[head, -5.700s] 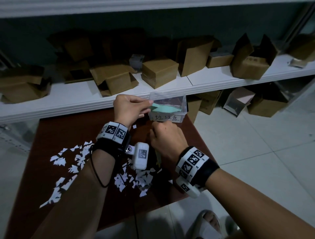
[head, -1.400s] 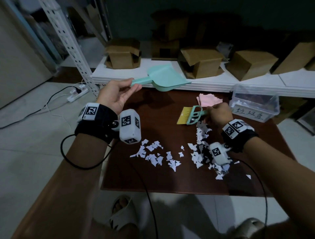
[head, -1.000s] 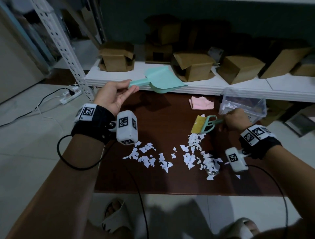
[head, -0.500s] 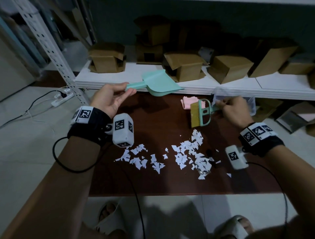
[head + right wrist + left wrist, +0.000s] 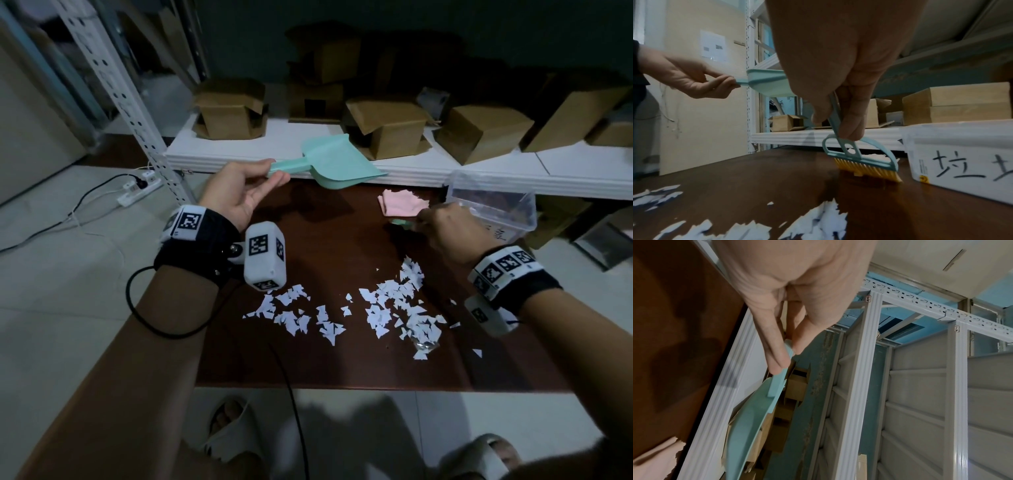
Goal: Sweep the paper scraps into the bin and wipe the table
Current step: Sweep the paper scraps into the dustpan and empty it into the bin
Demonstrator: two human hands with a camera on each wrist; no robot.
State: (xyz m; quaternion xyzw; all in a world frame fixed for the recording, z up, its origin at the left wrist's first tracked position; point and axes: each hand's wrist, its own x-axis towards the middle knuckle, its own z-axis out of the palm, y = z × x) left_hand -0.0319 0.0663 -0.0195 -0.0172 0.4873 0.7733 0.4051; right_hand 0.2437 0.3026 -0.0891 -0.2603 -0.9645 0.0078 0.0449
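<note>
Left hand (image 5: 239, 195) pinches the handle of a teal dustpan (image 5: 337, 167), held aloft at 12 o'clock over the brown table (image 5: 329, 233). Right hand (image 5: 448, 229) grips a small teal brush (image 5: 861, 155), its yellow bristles on the table beside the clear labelled bin (image 5: 493, 202). White paper scraps (image 5: 394, 308) lie at 6 o'clock; a pink cloth (image 5: 402, 202) at 1 o'clock.

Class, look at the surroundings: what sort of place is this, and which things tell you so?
Probably a storeroom or stockroom: cardboard boxes line a white shelf on a perforated metal rack, with a small brown table pushed against it.
</note>
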